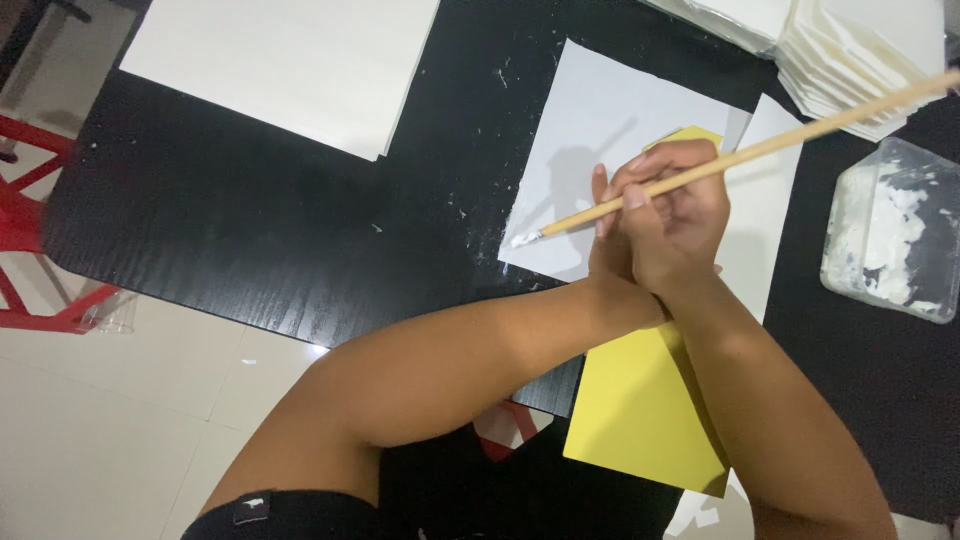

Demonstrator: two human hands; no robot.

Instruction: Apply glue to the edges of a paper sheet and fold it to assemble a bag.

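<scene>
My right hand [682, 218] grips a long wooden brush [770, 148]. The handle slants up to the right, and the glue-whitened tip touches the lower left edge of a white sheet [600, 110] on the black table [250, 230]. My left arm crosses under the right. My left hand [603, 245] lies flat on the paper, mostly hidden by my right hand, with one finger showing straight. A yellow sheet [640, 410] lies beneath both forearms and hangs over the table's near edge.
A clear plastic tub [895, 235] smeared with white paste stands at the right. A stack of white folded papers [860, 50] sits at the top right, and a large white sheet [290, 60] at the top left. A red frame [30, 230] stands on the tiled floor.
</scene>
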